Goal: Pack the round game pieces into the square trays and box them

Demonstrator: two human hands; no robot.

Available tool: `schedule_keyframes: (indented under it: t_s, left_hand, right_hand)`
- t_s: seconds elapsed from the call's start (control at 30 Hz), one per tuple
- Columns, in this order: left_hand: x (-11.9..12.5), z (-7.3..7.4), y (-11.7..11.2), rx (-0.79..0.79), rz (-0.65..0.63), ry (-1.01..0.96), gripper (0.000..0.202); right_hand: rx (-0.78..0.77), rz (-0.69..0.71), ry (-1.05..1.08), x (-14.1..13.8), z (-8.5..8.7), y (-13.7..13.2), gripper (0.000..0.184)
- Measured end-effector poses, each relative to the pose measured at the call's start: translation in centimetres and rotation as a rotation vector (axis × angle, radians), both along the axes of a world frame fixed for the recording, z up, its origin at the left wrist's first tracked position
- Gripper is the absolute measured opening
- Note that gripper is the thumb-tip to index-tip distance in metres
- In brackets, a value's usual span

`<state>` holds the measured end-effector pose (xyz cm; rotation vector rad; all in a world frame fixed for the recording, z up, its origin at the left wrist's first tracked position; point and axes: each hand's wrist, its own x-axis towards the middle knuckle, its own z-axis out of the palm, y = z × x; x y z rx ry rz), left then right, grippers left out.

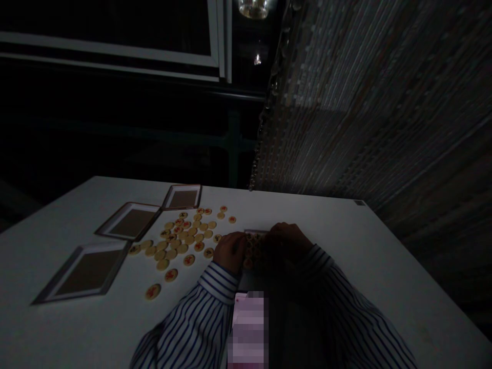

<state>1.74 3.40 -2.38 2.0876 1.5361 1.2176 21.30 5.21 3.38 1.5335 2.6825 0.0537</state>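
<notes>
Three shallow rectangular trays lie in a diagonal line at the left of the white table [384,246]: near tray [86,271], middle tray [130,221], far tray [182,197]. Each has a pale rim and a dark floor. The room is very dim.

Just right of the trays are the loose discs [180,238], a scatter of some thirty round, cream-coloured pieces lying flat, with red or dark marks on top. The marks are too small to read. One single disc [152,291] sits apart from the scatter, nearer the person.

Right of the scatter, at table centre, is the left hand [229,252], in a blue-and-white striped sleeve [200,328]. Its fingers are curled inward and closed against the gathered discs [253,246], a tight batch held between the two hands just above or on the table surface. I cannot tell which. A thin pale edge shows just behind the batch, unidentified.

The right hand [288,238] is on the far side of the same batch, knuckles up and in deep shadow. It touches the batch, but I cannot make out how far its fingers are closed.

Far right, behind the table, is a hanging bead string [265,113], then a woven wall covering [384,102].
</notes>
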Motion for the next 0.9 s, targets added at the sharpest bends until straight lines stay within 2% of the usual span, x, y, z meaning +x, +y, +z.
schedule_keyframes:
  t_s: [0.17, 0.43, 0.73, 0.9]
  left_hand:
    - [-0.12, -0.1, 0.03, -0.002, -0.004, 0.035, 0.021]
    - [-0.09, 0.0, -0.07, 0.008, -0.001, 0.051, 0.02]
    - [-0.12, -0.23, 0.01, 0.019, -0.003, 0.035, 0.02]
    - [-0.08, -0.05, -0.09, 0.02, 0.009, 0.038, 0.02]
  right_hand:
    - [-0.023, -0.02, -0.007, -0.03, -0.63, 0.28, 0.023]
    - [-0.029, -0.025, 0.014, 0.01, -0.33, 0.05, 0.021]
    - [-0.084, -0.043, -0.081, -0.27, -0.4, 0.22, 0.024]
    - [-0.07, -0.016, -0.045, -0.21, -0.18, 0.03, 0.024]
